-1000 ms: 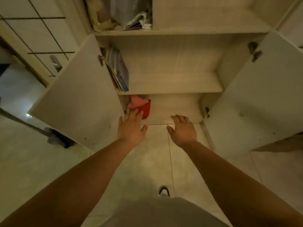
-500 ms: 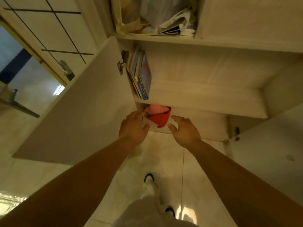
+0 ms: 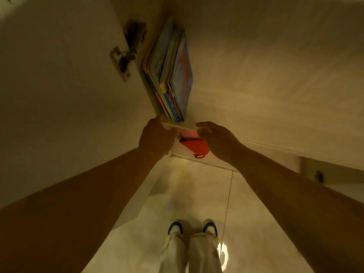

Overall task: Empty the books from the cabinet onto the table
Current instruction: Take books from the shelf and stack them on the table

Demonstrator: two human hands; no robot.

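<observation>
Single head-worn view, looking steeply down, close to the open cabinet's shelf edge (image 3: 256, 142); both forearms reach forward, tiled floor (image 3: 197, 194) and shoes (image 3: 175, 228) below.

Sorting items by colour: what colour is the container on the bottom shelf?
Red container, seen in the head view.

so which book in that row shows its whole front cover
The rightmost book, with the blue cover and orange picture. The other books are pressed together to its left, showing mostly edges.

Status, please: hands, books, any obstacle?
Left hand and right hand at shelf edge, grip unclear. Books standing on shelf, untouched. Red object below.
</observation>
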